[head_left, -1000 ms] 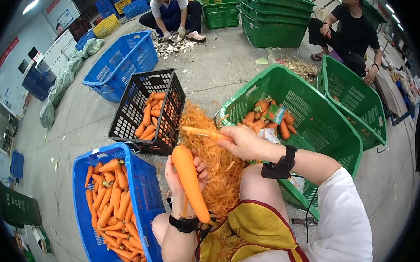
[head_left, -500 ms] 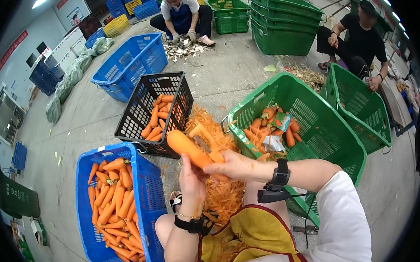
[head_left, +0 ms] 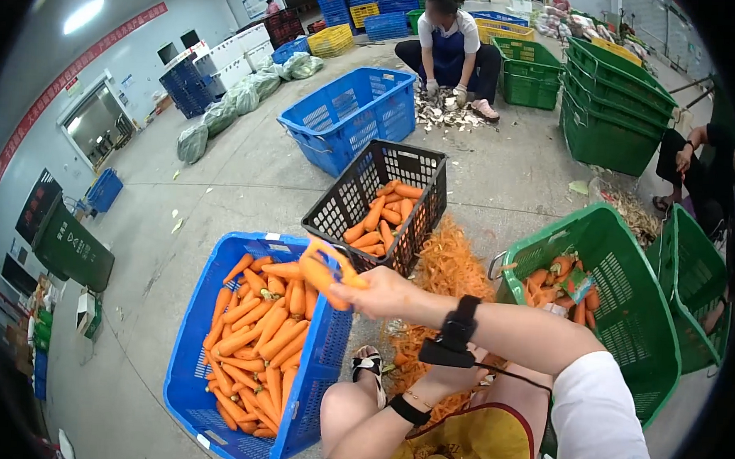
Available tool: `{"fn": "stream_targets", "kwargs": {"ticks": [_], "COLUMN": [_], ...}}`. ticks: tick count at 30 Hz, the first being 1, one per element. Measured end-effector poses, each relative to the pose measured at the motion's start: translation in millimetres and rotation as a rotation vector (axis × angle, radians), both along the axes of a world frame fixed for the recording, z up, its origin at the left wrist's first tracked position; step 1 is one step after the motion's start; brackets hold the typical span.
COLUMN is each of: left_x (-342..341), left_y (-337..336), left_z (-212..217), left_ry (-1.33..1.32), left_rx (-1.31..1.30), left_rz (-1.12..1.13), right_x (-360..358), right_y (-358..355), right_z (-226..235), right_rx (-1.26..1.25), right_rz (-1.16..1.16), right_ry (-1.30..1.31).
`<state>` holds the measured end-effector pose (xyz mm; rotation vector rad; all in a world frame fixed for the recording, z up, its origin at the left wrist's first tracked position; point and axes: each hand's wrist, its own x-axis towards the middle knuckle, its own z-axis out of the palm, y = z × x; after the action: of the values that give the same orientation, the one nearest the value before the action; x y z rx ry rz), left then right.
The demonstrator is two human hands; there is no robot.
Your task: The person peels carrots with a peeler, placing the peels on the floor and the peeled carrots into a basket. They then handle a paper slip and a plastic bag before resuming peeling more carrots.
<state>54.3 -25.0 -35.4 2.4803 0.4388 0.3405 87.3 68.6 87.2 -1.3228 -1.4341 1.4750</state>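
Observation:
My right hand (head_left: 385,293) reaches to the left and grips a peeled carrot (head_left: 322,274) together with an orange peeler (head_left: 335,253). Both are held over the right rim of a blue crate (head_left: 203,362) full of peeled carrots. My left hand (head_left: 432,387) sits low behind my right forearm, mostly hidden, above a heap of orange peelings (head_left: 448,271). A black watch (head_left: 461,319) is on my right wrist.
A black crate (head_left: 348,197) with carrots stands beyond the blue one. A green basket (head_left: 631,268) with unpeeled carrots is at my right, more green baskets (head_left: 618,118) behind it. An empty blue crate (head_left: 349,112) stands farther off. Two people sit working at the back and at the right.
The carrot passed from my left hand to my right, which swung left over the blue crate. My left hand dropped behind my right forearm.

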Motion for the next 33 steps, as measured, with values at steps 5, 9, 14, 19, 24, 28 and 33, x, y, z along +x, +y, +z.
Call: {"fn": "stream_targets", "kwargs": {"ticks": [5, 9, 14, 19, 24, 28, 33], "left_x": [-7, 0, 2, 2, 12, 23, 24], "left_y": [4, 6, 0, 7, 12, 16, 31], "left_z": [12, 25, 38, 42, 46, 52, 44], "left_ry": [-0.124, 0.201, 0.229, 0.131, 0.299, 0.387, 0.379], "left_rx": [0.396, 0.079, 0.056, 0.037, 0.002, -0.077, -0.066], "left_rz": [0.087, -0.038, -0.06, 0.194, 0.251, 0.203, 0.182], "right_x": [17, 112, 219, 365, 453, 447, 443], "right_y": [-3, -25, -76, -172, -282, -314, -305], "right_z": [-12, -67, -101, -114, -206, -298, -383], "right_rx": [0.256, 0.109, 0.148, -0.108, -0.517, -0.765, -0.897], "right_rz": [0.188, 0.203, -0.144, -0.87, -1.235, -1.327, -1.443], "right_ry": [-0.044, -0.768, -1.243, -1.049, -0.857, -0.604, -0.444]}}
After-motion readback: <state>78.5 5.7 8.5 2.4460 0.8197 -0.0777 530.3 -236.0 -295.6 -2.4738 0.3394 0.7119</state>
